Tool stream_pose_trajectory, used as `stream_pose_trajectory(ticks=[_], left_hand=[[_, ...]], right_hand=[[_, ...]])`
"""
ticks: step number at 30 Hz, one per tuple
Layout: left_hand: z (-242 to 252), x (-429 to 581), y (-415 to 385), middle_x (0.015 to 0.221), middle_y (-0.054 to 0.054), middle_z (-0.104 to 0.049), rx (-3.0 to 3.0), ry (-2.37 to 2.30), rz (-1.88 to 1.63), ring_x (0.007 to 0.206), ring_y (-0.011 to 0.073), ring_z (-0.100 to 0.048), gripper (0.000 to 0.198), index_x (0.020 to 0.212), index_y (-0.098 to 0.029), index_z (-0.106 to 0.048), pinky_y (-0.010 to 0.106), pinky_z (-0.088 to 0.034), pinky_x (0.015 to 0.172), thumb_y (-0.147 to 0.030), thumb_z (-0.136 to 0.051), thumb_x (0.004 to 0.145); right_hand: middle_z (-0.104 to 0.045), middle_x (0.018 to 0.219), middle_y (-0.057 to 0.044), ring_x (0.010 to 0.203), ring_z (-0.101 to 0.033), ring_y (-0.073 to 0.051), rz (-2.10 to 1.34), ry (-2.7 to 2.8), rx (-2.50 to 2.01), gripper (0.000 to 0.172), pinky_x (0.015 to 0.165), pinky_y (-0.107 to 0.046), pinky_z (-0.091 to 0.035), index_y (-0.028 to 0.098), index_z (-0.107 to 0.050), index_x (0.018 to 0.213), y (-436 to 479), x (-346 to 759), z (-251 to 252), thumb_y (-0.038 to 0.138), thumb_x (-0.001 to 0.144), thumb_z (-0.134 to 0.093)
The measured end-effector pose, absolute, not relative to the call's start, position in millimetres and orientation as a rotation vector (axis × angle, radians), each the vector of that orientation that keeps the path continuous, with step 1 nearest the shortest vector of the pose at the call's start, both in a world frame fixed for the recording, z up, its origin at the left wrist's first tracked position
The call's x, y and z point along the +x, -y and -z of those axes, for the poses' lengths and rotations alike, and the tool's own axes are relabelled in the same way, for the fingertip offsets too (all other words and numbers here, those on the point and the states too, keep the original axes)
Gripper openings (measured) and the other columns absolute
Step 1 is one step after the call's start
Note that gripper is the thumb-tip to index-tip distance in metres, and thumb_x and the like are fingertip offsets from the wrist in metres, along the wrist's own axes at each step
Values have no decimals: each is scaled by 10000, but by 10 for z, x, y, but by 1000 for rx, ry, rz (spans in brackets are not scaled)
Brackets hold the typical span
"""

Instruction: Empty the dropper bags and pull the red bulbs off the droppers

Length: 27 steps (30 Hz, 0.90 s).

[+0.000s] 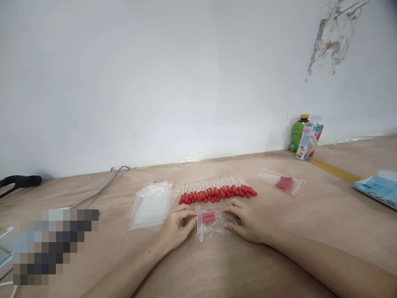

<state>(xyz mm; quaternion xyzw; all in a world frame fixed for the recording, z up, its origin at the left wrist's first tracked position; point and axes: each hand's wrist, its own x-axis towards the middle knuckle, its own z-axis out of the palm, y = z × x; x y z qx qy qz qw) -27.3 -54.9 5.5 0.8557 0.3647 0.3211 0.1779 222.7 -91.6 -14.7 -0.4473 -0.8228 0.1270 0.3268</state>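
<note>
The left hand (178, 227) has its fingertips (192, 215) closed in a pinch on the left edge of a bag (207, 228). The right hand (249, 225) grips the bag's right end, its fingers (235, 205) curled over the top and its thumb pressed in from the near side. The bag is small, clear and crinkled, made of thin glossy plastic. It lies on the table (235, 265) between the two hands, at the near middle of the scene. Inside it lie a few red bulbs (208, 217), blunt and rubbery-looking, side by side.

Just beyond the hands is a long row of droppers (217, 191). Their thin, pale, clear stems point far and their red bulbs point near, packed close together like a fence. Left of the row, near the left hand, sits a stack (151, 205) of flat, empty, clear bags, slightly fanned. To the far right of the row lies a filled bag (281, 182), flat, with a red cluster inside.

The table is matte brown with a paper-like surface. A grey cable (102, 188) curves across its far left. Two bottles (305, 136) stand far right against the wall (155, 82), one green and one wrapped in a colourful label. The wall is smooth and white, with a scuffed patch at the upper right. A blue packet (376, 188) lies at the right edge.
</note>
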Motion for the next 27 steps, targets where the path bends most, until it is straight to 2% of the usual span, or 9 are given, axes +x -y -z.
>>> stream_pose_trajectory(ticks=[4, 8, 11, 14, 21, 25, 27], left_hand=[[-137, -138, 629, 903, 22, -617, 2356, -993, -749, 792, 154, -561, 216, 981, -251, -643, 255, -438, 675, -301, -509, 819], [-214, -74, 676, 813, 23, -596, 2436, -1033, -614, 678, 145, -534, 214, 953, -207, -634, 237, -404, 581, -306, -547, 784], [-168, -83, 671, 776, 28, -556, 2525, -1034, -630, 673, 146, -507, 145, 835, -165, -589, 245, -395, 594, -286, -522, 792], [-95, -111, 669, 749, 25, -530, 2618, -970, -691, 732, 164, -494, 112, 798, -167, -519, 266, -394, 645, -260, -463, 825], [-53, -212, 657, 840, 31, -599, 2305, -898, -747, 726, 140, -554, 158, 941, -176, -525, 250, -442, 645, -284, -464, 843], [-274, -445, 483, 860, 48, -645, 2117, -893, -824, 786, 154, -606, 164, 855, -151, -565, 269, -481, 697, -305, -525, 813], [-497, -625, 394, 847, 39, -665, 2156, -934, -802, 772, 162, -627, 180, 880, -157, -585, 285, -499, 700, -310, -562, 787]], right_hand=[[-505, 918, -54, 813, -502, -157, -375, 2192, -1130, 236, 735, -292, -441, 195, -555, 980, 937, 2231, 87, 302, 769, -559], [-511, 910, -41, 803, -506, -146, -391, 2224, -1106, 237, 722, -271, -442, 205, -559, 980, 945, 2230, 47, 303, 764, -563], [-515, 903, -44, 790, -507, -150, -392, 2234, -1099, 236, 709, -277, -441, 205, -558, 984, 944, 2225, 46, 302, 769, -551], [-514, 902, -48, 802, -506, -159, -390, 2230, -1084, 244, 719, -289, -438, 208, -555, 1000, 945, 2222, 57, 306, 778, -540], [-523, 918, -54, 825, -508, -163, -384, 2223, -1099, 252, 740, -294, -437, 206, -552, 1017, 939, 2227, 79, 309, 787, -532], [-527, 942, -60, 848, -517, -167, -399, 2220, -1124, 271, 767, -302, -437, 208, -555, 1036, 949, 2224, 74, 311, 786, -534], [-527, 960, -63, 865, -518, -170, -411, 2213, -1135, 279, 776, -301, -437, 209, -557, 1043, 954, 2220, 69, 300, 779, -542]])
